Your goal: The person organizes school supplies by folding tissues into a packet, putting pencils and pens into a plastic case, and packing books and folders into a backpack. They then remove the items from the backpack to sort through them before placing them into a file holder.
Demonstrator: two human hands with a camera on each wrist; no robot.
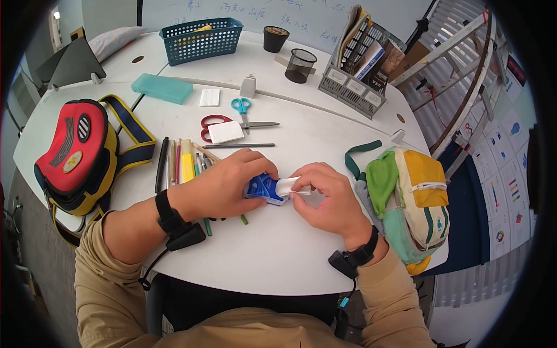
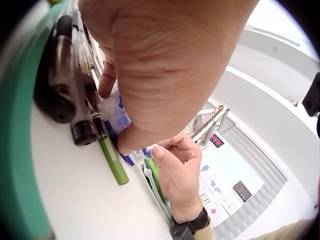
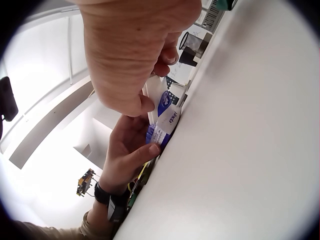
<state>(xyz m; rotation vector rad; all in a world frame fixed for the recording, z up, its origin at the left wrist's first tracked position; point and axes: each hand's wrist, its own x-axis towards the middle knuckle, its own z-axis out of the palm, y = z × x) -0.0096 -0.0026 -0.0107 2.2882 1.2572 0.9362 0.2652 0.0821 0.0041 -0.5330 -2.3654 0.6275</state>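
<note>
My left hand (image 1: 223, 180) grips a blue-and-white tissue pack (image 1: 262, 189) low over the front middle of the table. From the pack's right end sticks out a folded white tissue (image 1: 288, 187), which my right hand (image 1: 332, 200) pinches between thumb and fingers. In the right wrist view the pack (image 3: 158, 136) shows its printed flap, with the other hand's thumb along it. Part of the pack is hidden behind the left palm in the left wrist view. Pens and a yellow highlighter (image 1: 187, 161) lie under and beside the left forearm, including a green pen (image 2: 114, 162).
Two pairs of scissors, red-handled (image 1: 219, 123) and blue-handled (image 1: 241, 106), lie beyond the hands by a dark pencil (image 1: 255, 145). A red bag (image 1: 72, 151) stands left, a small multicoloured backpack (image 1: 409, 197) right. Further back are a teal case (image 1: 162, 88), basket (image 1: 200, 43) and file holder (image 1: 351, 93).
</note>
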